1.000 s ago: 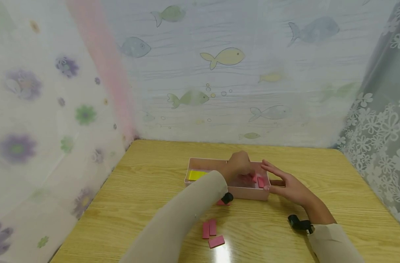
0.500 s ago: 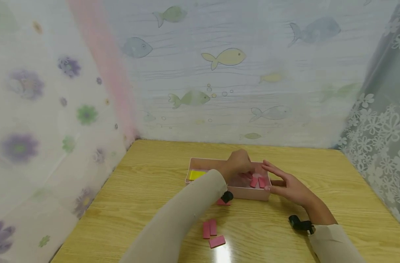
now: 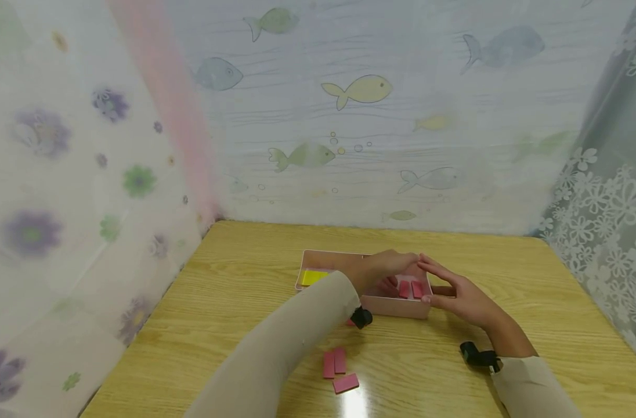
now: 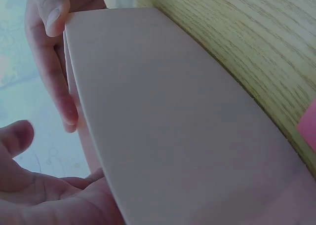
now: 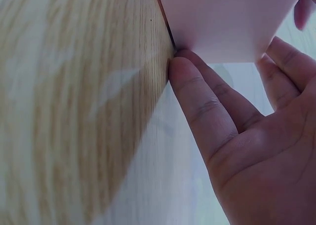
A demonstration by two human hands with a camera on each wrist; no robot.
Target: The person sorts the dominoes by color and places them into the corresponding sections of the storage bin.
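A long pink box (image 3: pixel 396 307) stands on the table, with a divider near its middle. My left hand (image 3: pixel 380 268) reaches into its right compartment. The left thumb (image 4: pixel 19 137) sticks up apart from the fingers, whose tips are hidden behind the box wall; I see nothing held in it. Right of these fingers, two small pink tiles, a left tile (image 3: pixel 404 289) and a right tile (image 3: pixel 416 289), lie side by side on the box floor. My right hand (image 3: pixel 466 299) holds the box's right end, thumb at the near corner and a finger at the far corner.
Yellow tiles (image 3: pixel 314 278) lie in the left compartment. On the wooden table (image 3: pixel 234 325) before the box are three loose pink tiles (image 3: pixel 346 383), plus another pink tile (image 3: pixel 351 322) partly covered by the left wrist. A fish-patterned cloth (image 3: pixel 297 191) hangs behind the table.
A tilted pink tile by the left fingers has come to lie flat beside the other one. The left hand has since spread, its upper part stretching rightward. My right hand stays put.
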